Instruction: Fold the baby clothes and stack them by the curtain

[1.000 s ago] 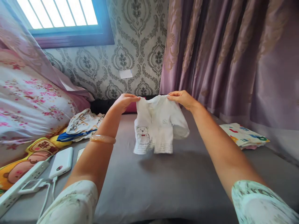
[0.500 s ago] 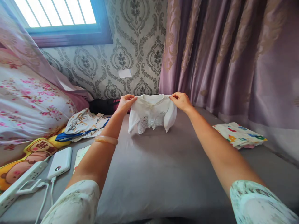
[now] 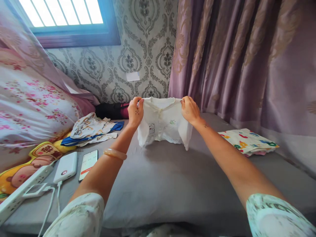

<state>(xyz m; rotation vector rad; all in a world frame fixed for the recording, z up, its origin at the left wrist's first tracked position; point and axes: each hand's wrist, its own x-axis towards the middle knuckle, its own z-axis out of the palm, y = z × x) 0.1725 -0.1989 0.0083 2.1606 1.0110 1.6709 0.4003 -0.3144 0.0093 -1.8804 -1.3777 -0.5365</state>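
Note:
A small white baby shirt with a bear print hangs in the air over the grey bed sheet. My left hand pinches its left shoulder and my right hand pinches its right shoulder, both closed on the cloth. The shirt is stretched between them, sleeves drooping, its hem close to or touching the sheet. A pale bangle sits on my left wrist.
A heap of patterned clothes lies at left, a folded colourful garment at right. A phone, power bank and power strip with cables lie near left. Floral bedding rises left, purple curtain right.
The shirt hung lower and blurred a second ago, then was raised and spread wide. Both hands have turned upright and keep their grip on the shoulders.

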